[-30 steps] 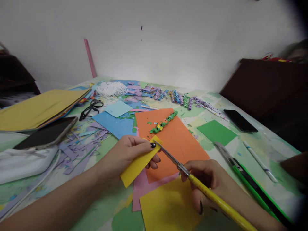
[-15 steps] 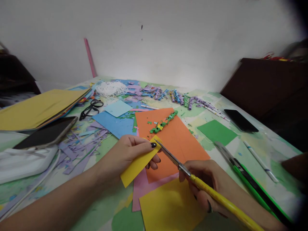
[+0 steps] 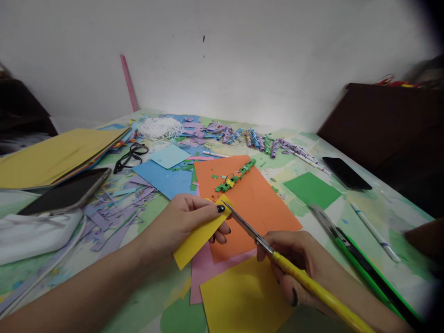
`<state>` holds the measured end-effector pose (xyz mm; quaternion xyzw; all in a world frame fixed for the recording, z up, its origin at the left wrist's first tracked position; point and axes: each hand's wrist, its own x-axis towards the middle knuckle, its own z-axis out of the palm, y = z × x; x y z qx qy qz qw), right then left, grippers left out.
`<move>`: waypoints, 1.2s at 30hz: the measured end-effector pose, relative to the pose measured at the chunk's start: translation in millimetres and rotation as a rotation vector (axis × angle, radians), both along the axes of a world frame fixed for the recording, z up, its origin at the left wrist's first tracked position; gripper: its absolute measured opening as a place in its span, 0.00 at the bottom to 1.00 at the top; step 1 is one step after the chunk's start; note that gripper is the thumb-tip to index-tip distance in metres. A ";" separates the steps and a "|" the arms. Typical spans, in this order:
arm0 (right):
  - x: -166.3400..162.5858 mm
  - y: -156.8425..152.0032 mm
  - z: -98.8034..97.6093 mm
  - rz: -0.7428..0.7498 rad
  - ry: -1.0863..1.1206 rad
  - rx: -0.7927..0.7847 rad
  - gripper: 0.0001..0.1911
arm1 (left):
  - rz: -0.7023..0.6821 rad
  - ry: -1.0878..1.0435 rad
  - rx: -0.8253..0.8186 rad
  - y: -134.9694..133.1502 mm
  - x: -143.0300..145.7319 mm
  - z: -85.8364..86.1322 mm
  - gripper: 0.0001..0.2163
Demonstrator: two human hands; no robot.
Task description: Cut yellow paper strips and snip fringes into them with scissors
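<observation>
My left hand (image 3: 199, 215) pinches a narrow strip of yellow paper (image 3: 194, 244) between thumb and fingers, slanting down toward me. Scissors (image 3: 249, 230) with silver blades and long yellow handles are gripped in my right hand (image 3: 294, 263). Their blade tips touch the strip's upper end, right beside my left thumbnail. Beneath both hands lies a sheet of orange paper (image 3: 256, 208). On that sheet rests a green rolled paper piece (image 3: 237, 176) with cutouts and a small yellow flower shape. A larger yellow sheet (image 3: 239, 296) lies nearest me, over pink paper (image 3: 201, 277).
A green utility knife (image 3: 364, 263) with its blade out lies at right, near a pen (image 3: 376, 233) and green paper (image 3: 312, 189). Phones (image 3: 347, 173), glasses (image 3: 131, 157), purple scraps (image 3: 114, 217), white string (image 3: 160, 128) and paper curls (image 3: 255, 138) surround the work.
My right thumb has shifted slightly left and the scissor handles have moved a little with it. The left hand keeps its hold on the yellow strip in nearly the same place.
</observation>
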<state>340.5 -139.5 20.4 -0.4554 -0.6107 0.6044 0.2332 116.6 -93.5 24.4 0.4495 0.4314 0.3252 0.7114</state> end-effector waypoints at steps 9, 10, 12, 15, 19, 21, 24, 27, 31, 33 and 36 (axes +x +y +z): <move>-2.3 2.4 -0.2 -0.026 -0.075 0.060 0.23 | 0.000 0.042 0.019 0.8 0.2 0.0 0.10; -2.4 2.6 -0.5 -0.031 -0.080 0.058 0.23 | 0.000 0.042 0.018 1.1 0.2 -0.1 0.10; -2.4 2.7 -1.2 -0.033 -0.085 0.055 0.21 | 0.002 0.031 0.013 1.4 0.3 -0.3 0.10; -1.6 2.5 -1.9 -0.027 -0.086 0.056 0.20 | 0.000 0.020 0.011 1.0 0.5 0.1 0.10; -0.5 2.8 -1.9 -0.029 -0.100 0.049 0.21 | 0.013 0.028 0.008 -0.1 0.5 0.4 0.10; -0.2 2.9 -1.6 -0.035 -0.118 0.064 0.21 | 0.017 0.033 0.004 -0.1 0.4 0.0 0.10; 0.4 2.5 -1.7 -0.028 -0.118 0.057 0.21 | 0.011 0.017 0.002 0.3 0.3 -0.7 0.10; 1.2 2.0 -2.7 -0.021 -0.115 0.049 0.21 | 0.006 0.004 -0.002 0.8 0.5 -0.6 0.10; 0.9 2.6 -3.2 -0.029 -0.135 0.073 0.20 | 0.015 -0.012 -0.007 0.3 0.9 0.0 0.10; 0.1 2.9 -2.6 -0.032 -0.138 0.075 0.20 | 0.012 -0.016 -0.003 -0.3 1.1 0.1 0.10; -0.9 2.9 -0.8 -0.039 -0.153 0.080 0.20 | 0.011 -0.010 -0.006 -1.0 1.0 0.3 0.10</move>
